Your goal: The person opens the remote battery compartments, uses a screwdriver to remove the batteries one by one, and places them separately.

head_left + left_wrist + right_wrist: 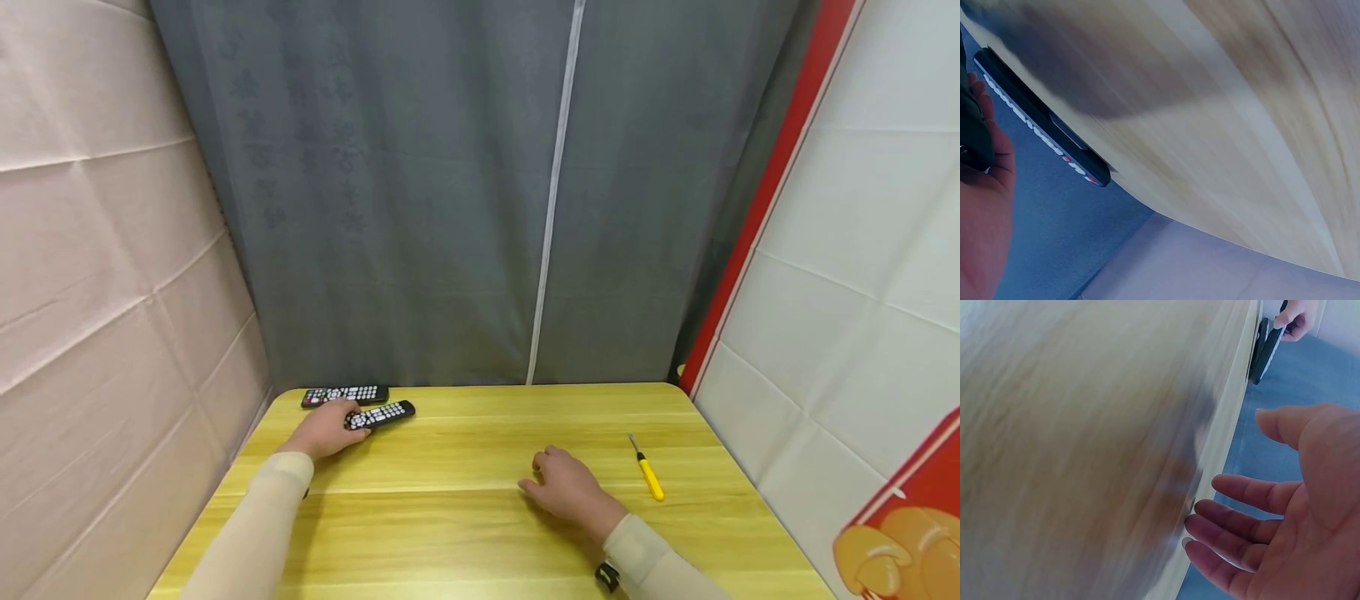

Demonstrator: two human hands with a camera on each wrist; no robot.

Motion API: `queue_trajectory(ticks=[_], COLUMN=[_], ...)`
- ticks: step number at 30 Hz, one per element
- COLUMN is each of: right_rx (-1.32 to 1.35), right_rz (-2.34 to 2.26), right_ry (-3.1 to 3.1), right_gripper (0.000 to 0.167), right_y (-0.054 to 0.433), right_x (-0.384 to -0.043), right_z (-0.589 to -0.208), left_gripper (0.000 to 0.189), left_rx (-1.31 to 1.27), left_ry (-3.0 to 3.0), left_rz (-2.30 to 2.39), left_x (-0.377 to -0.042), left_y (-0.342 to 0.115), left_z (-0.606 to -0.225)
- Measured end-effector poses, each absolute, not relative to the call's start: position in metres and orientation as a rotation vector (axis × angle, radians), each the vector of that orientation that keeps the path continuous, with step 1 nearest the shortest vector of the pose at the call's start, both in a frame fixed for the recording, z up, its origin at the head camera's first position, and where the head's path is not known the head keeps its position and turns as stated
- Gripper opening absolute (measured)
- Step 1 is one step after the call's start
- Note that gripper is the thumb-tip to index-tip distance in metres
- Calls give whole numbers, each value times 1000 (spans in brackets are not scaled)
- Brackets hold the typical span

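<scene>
At the far left of the table, my left hand [327, 428] grips one end of a black remote control [381, 414] with pale buttons. That remote points to the right, its far end tilted slightly away from me. Just behind it lies a second black remote control [347, 395] near the table's back edge; the left wrist view shows this remote [1041, 119] side-on, close to the fingers. My right hand [564, 492] hovers low over the middle right of the table, holding nothing. Its fingers [1241, 490] are loosely bent and spread in the right wrist view.
A screwdriver [649, 478] with a yellow handle lies right of my right hand. The wooden table [450, 533] ends at a grey curtain [420, 208] behind. Pale cloth walls [112, 292] stand along its left and right sides.
</scene>
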State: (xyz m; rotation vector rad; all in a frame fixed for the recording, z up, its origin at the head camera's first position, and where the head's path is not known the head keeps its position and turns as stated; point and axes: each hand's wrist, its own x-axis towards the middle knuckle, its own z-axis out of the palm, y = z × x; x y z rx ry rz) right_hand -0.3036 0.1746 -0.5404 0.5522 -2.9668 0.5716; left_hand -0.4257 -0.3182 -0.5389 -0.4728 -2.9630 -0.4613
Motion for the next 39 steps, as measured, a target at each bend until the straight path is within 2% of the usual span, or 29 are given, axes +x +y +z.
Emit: queue_trajectory(ticks=[16, 39], right_rx=[543, 535], right_rz=[582, 561], right_ry=[-2974, -2988], right_gripper=[39, 42], right_y=[175, 174], right_x=[-305, -308], right_z=[-540, -531], left_gripper=[49, 46], left_rx=[-586, -949], left_ry=[-2909, -2794], left_rz=[-484, -402], left_x=[-419, -397], left_y=[-287, -206], left_z=[-537, -526])
